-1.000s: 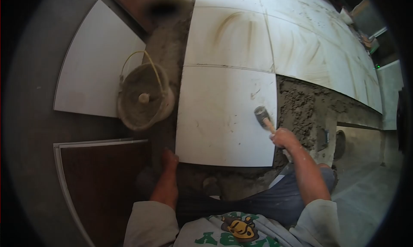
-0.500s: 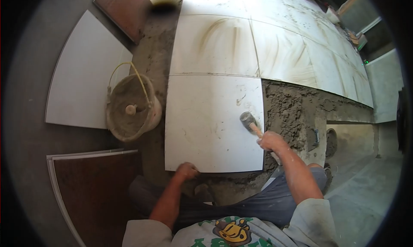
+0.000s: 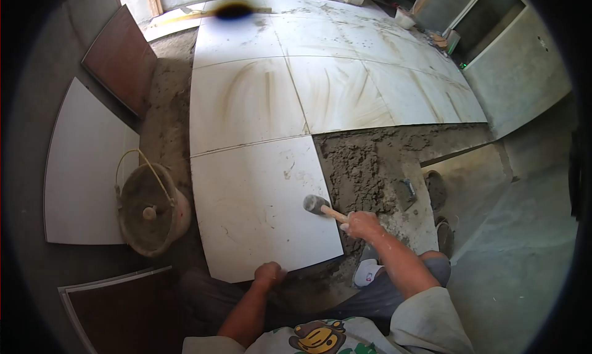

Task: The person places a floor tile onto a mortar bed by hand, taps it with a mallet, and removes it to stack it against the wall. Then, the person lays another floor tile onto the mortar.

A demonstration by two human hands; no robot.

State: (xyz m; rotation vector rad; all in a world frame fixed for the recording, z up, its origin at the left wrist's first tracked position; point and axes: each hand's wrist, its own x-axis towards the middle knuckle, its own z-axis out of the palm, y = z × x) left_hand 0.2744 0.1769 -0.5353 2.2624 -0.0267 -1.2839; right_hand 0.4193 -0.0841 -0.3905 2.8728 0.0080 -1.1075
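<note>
My right hand (image 3: 362,224) is wrapped round the wooden handle of a rubber mallet (image 3: 316,204). The mallet's dark head is over the right part of a large white tile (image 3: 243,215); whether it touches the surface I cannot tell. At the tile's near edge is my left hand (image 3: 269,272), closed with its fingers curled; what they grip, if anything, is hidden. The tile lies against a row of laid white tiles (image 3: 339,92) with brown smears on them. Rough grey mortar (image 3: 354,169) spreads along its right side.
A bucket (image 3: 179,224) with a yellow handle stands left of the tile. Behind it leans a white tile (image 3: 86,175), with a brown panel (image 3: 120,61) farther back. Brown-backed tiles (image 3: 126,317) lean at lower left. A trowel (image 3: 410,192) and shoes (image 3: 445,238) lie at right.
The camera view has turned and tilted up, so the floor appears shifted left and lower. My right hand still holds the mallet over the tile; my left hand stays at the near edge.
</note>
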